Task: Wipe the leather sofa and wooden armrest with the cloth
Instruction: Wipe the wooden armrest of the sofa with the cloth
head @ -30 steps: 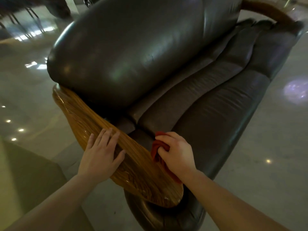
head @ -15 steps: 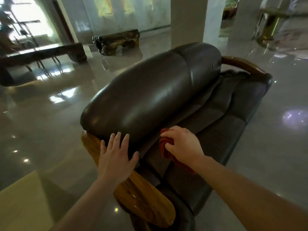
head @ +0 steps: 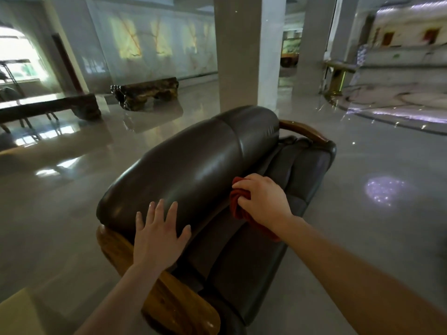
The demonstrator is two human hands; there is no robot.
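Observation:
A dark brown leather sofa (head: 198,170) fills the middle of the head view, its rounded backrest running away from me. The near wooden armrest (head: 174,303) lies below my left forearm; a second wooden armrest (head: 304,131) curves at the far end. My left hand (head: 158,235) rests flat with fingers spread on the near end of the backrest. My right hand (head: 262,201) grips a bunched red cloth (head: 238,207) and presses it where the backrest meets the seat cushions.
Glossy tiled floor surrounds the sofa. A square pillar (head: 244,52) stands just behind it. A carved dark wooden bench (head: 145,93) and a long dark table (head: 48,107) sit at the back left. A curved counter (head: 396,102) is at the far right.
My left hand went from the wooden armrest up onto the leather backrest. My right hand carried the cloth from beside the armrest farther along the seat to the backrest crease. The view tilted up.

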